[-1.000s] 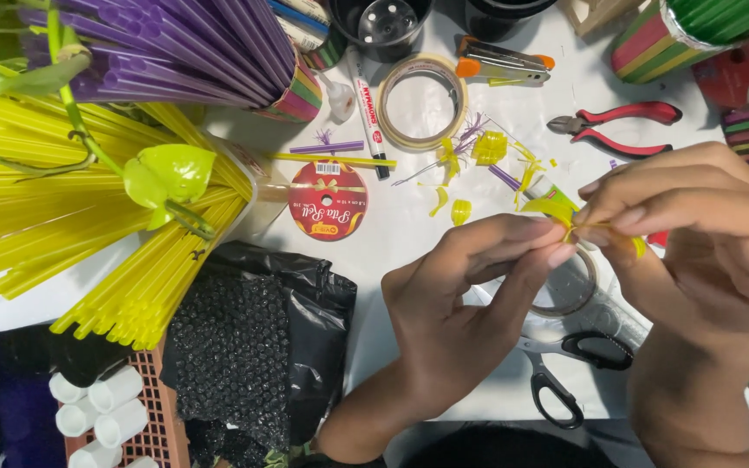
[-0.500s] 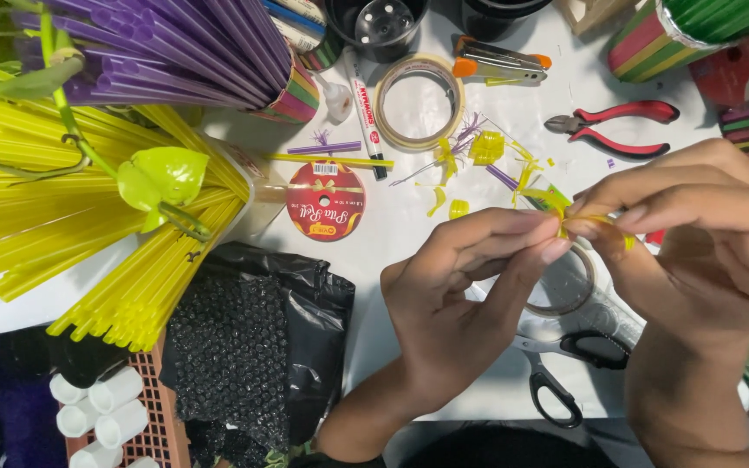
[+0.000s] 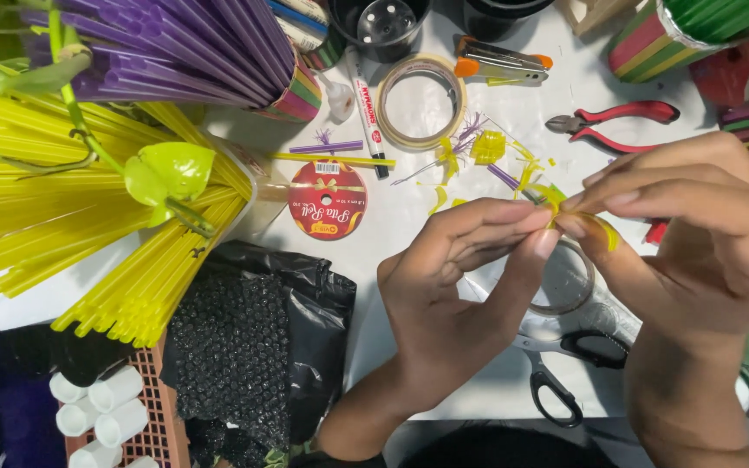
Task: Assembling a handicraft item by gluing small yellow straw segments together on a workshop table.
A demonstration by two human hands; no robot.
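My left hand [image 3: 461,286] and my right hand [image 3: 695,234] meet fingertip to fingertip above the white table [image 3: 409,225]. Between them they pinch a small yellow straw piece [image 3: 604,230], curled and partly hidden by the fingers. Yellow and purple straw scraps [image 3: 487,152] lie scattered just beyond the hands. Black-handled scissors [image 3: 565,373] rest under my wrists, next to a clear tape roll [image 3: 565,282].
Bundles of yellow straws [image 3: 62,217] and purple straws [image 3: 184,43] fill the left side. A red ribbon spool [image 3: 327,199], a tape ring [image 3: 420,101], a marker [image 3: 366,113], red pliers [image 3: 617,121], black bubble wrap [image 3: 244,347] and white tubes [image 3: 97,407] surround the hands.
My hands stayed together at the same spot; the fingers shifted slightly on the yellow piece, curling it a little more.
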